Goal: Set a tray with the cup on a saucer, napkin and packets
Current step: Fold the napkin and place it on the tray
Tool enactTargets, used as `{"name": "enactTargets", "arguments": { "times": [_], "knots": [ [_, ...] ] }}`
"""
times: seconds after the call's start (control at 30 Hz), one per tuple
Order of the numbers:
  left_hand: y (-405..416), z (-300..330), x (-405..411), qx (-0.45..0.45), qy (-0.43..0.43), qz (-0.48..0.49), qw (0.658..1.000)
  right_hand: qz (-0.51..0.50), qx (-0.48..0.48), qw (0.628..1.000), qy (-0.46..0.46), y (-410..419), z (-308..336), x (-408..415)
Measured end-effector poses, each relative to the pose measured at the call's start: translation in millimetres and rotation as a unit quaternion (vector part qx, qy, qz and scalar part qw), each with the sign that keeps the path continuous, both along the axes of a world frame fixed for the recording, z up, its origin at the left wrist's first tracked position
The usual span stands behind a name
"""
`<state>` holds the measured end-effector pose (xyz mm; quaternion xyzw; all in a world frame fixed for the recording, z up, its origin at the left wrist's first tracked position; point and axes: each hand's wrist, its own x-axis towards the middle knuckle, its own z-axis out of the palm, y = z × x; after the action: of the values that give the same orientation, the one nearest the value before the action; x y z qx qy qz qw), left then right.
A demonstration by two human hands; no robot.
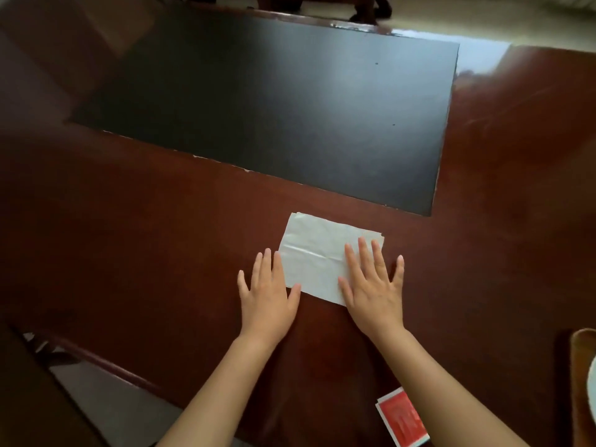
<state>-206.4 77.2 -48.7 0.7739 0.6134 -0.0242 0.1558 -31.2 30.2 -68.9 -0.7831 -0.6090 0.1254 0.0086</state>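
Both flat, fingers spread: left hand [268, 288] at napkin's [317, 258] left edge, right hand [372, 282] pressing its right half; gripping nothing. Red packet [403, 419] beside right forearm.

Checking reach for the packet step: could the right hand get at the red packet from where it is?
Probably yes. The right hand lies flat on the napkin; the red packet lies uncovered on the table beside that forearm, nothing between them.

Left hand [269, 290] and right hand [374, 285]: bare, no rings, watch or bracelet. Forearms uncovered to the frame edge. Nails short, unpainted.
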Motion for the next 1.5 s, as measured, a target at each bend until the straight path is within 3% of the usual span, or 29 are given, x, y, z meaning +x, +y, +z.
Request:
{"name": "enactTargets", "arguments": {
  "times": [0.33, 0.67, 0.9, 1.17, 1.27, 1.37, 1.5],
  "knots": [
    [13.0, -1.0, 7.9, 0.062, -0.055, 0.157, 0.984, -0.011, 0.013, 1.0, -0.012, 0.8, -15.9, -0.4],
    [22.3, 1.8, 13.5, 0.064, -0.099, 0.187, 0.975, -0.012, 0.012, 1.0, -0.009, 0.6, -15.0, -0.2],
    [21.3, 4.7, 17.4, 0.023, -0.186, 0.194, 0.963, -0.014, 0.016, 1.0, -0.003, 0.1, -14.5, -0.6],
    [23.9, 3.9, 20.5, 0.002, -0.155, 0.172, 0.973, -0.014, 0.019, 1.0, -0.004, 0.6, -13.9, -0.7],
    [20.4, 4.0, 20.2, 0.021, -0.217, 0.186, 0.958, -0.017, 0.027, 0.999, 0.004, -0.1, -14.2, 0.2],
    [15.0, 8.8, 20.6, 0.026, -0.298, 0.188, 0.935, -0.026, 0.055, 0.997, 0.043, -0.8, -12.1, 2.4],
    [6.0, 16.1, 26.8, 0.038, -0.338, 0.069, 0.938, -0.062, 0.14, 0.974, 0.167, -2.6, -7.4, 6.1]
  ]
}}
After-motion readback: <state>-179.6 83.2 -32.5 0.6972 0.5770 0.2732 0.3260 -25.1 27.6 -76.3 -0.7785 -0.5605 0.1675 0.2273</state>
